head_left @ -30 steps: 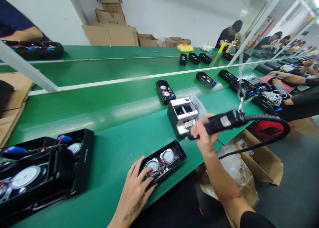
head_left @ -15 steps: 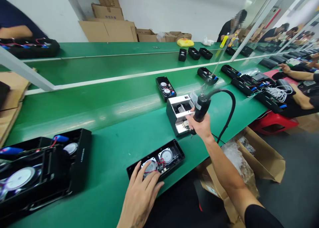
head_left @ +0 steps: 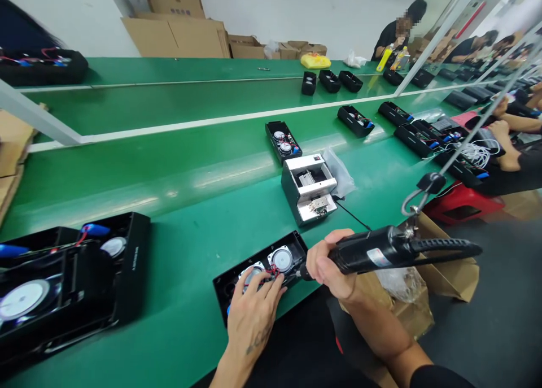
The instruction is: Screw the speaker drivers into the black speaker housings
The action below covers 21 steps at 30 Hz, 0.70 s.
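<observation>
A black speaker housing (head_left: 259, 259) lies open on the green bench in front of me, with two round speakers (head_left: 281, 259) and red wires inside. My left hand (head_left: 254, 306) rests over its near edge, fingers spread and reaching in, fingertips by the wires. They partly cover the nearer speaker. Wrapped around a black electric screwdriver (head_left: 372, 251) is my right hand (head_left: 332, 264). The tool is tilted nearly flat, its tip pointing left into the housing's right end. Whether the tip touches a screw is hidden. A silver-and-black screw feeder (head_left: 309, 187) stands just behind the housing.
Larger in view at left are open speaker housings (head_left: 135, 269). Another housing (head_left: 283, 142) sits behind the feeder, beside a plastic bag (head_left: 339, 173). The screwdriver hangs from a cord (head_left: 486, 108). Cardboard boxes (head_left: 449, 264) stand below the bench. Co-workers sit at right.
My right hand has brought the screwdriver from the screw feeder down to the housing, turning it from upright to nearly flat. My left hand has shifted right, farther into the housing.
</observation>
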Each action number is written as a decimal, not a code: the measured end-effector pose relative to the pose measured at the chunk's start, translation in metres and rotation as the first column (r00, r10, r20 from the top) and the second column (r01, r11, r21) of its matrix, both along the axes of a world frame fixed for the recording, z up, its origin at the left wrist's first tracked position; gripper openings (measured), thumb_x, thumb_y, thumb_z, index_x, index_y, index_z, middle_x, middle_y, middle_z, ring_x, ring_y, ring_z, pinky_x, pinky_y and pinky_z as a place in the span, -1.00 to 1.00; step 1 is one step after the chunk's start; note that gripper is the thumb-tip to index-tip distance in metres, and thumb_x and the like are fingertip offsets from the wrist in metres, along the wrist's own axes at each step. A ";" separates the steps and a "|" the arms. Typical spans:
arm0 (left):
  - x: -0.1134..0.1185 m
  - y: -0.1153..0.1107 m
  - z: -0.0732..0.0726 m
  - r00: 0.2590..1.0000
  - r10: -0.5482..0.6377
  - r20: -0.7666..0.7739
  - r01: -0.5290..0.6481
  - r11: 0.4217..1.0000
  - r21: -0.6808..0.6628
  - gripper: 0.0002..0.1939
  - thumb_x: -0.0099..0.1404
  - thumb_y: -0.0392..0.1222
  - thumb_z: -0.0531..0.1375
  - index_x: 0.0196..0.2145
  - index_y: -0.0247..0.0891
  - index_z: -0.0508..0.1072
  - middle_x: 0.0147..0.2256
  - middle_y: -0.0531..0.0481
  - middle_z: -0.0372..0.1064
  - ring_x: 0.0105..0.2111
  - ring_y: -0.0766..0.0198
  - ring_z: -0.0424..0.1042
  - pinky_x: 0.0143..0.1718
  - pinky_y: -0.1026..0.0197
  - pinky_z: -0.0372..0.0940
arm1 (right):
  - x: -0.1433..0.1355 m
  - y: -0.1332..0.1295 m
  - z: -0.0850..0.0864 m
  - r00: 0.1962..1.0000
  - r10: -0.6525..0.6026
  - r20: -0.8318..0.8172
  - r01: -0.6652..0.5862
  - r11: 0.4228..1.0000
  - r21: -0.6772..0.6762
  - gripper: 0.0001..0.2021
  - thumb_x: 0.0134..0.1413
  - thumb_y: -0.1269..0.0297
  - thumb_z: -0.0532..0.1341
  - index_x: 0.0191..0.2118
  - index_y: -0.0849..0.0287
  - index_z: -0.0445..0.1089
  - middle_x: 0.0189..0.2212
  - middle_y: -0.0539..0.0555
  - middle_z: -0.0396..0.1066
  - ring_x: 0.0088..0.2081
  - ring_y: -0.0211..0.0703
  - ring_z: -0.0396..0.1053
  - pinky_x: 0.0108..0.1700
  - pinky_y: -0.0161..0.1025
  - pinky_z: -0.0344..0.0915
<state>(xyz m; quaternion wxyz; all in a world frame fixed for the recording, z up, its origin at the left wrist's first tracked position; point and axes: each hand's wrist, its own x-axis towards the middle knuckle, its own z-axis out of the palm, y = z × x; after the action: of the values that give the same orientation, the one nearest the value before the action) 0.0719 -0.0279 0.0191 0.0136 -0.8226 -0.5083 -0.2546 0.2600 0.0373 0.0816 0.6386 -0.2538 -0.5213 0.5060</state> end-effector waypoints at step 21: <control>0.000 -0.002 -0.001 1.000 0.012 -0.021 -0.012 1.000 -0.009 -0.79 0.56 -0.22 0.20 0.04 -0.18 0.61 -0.33 0.06 0.65 -0.11 0.09 0.56 0.26 -0.15 0.25 | -0.009 -0.006 -0.019 0.991 0.030 0.134 -0.020 0.997 -0.076 -0.68 0.36 0.09 0.33 -0.07 -0.06 0.12 -0.60 -0.27 0.19 -0.69 -0.33 0.13 -0.60 -0.29 0.19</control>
<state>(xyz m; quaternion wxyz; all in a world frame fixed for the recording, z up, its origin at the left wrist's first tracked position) 0.0722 -0.0299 0.0185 0.0169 -0.8221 -0.5143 -0.2436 0.2506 0.0316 0.0630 0.5856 -0.3042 -0.5473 0.5148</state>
